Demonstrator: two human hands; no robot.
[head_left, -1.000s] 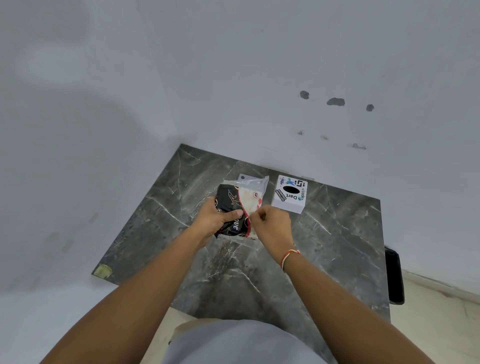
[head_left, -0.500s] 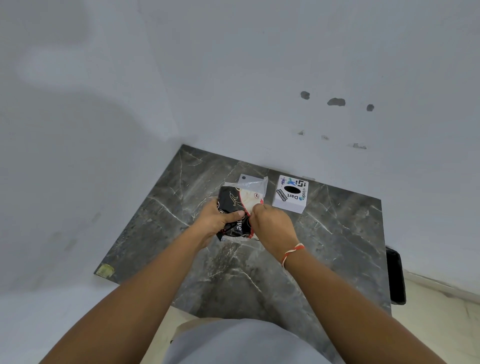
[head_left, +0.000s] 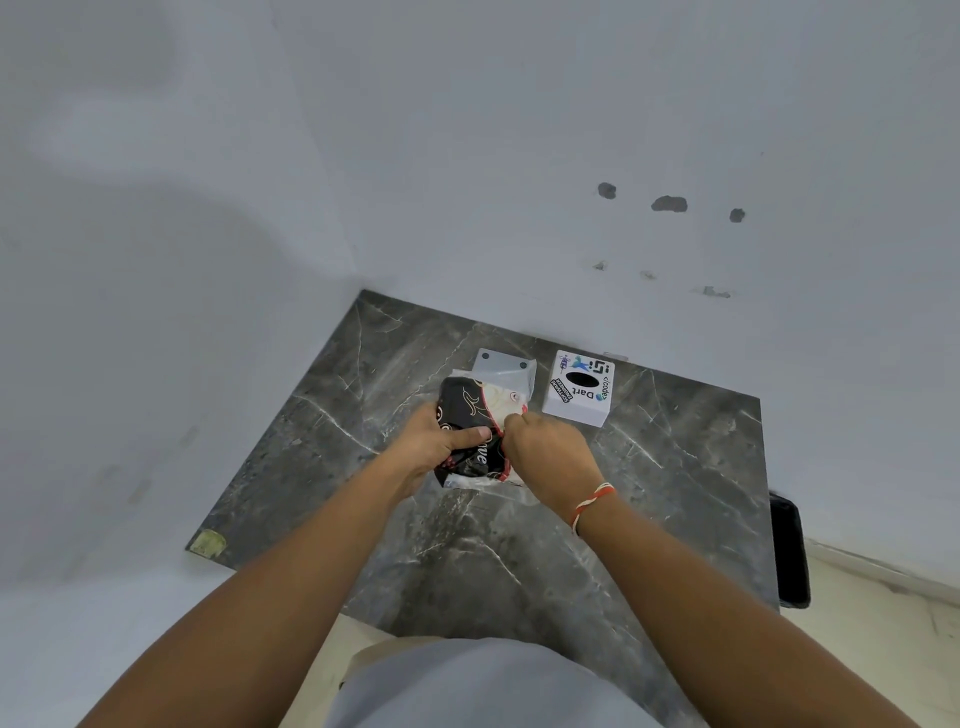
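Note:
A black, red and white packet in clear plastic wrap (head_left: 470, 410) is held over the middle of the dark marble table (head_left: 649, 499). My left hand (head_left: 431, 449) grips its left side, thumb across the black front. My right hand (head_left: 545, 454) pinches the packet's right edge near the red border, fingers curled. The lower part of the packet is hidden between my hands. The clear wrap's top flap (head_left: 504, 366) with two dark dots sticks up behind it.
A white box (head_left: 579, 389) with stickers and a black oval hole stands on the table just right of the packet, near the wall. A black object (head_left: 789, 551) sits off the table's right edge. White walls enclose the back and left.
Both hands and the packet have shifted slightly nearer to me and lower. My right hand has closed in tighter on the packet's right edge, covering more of the white part.

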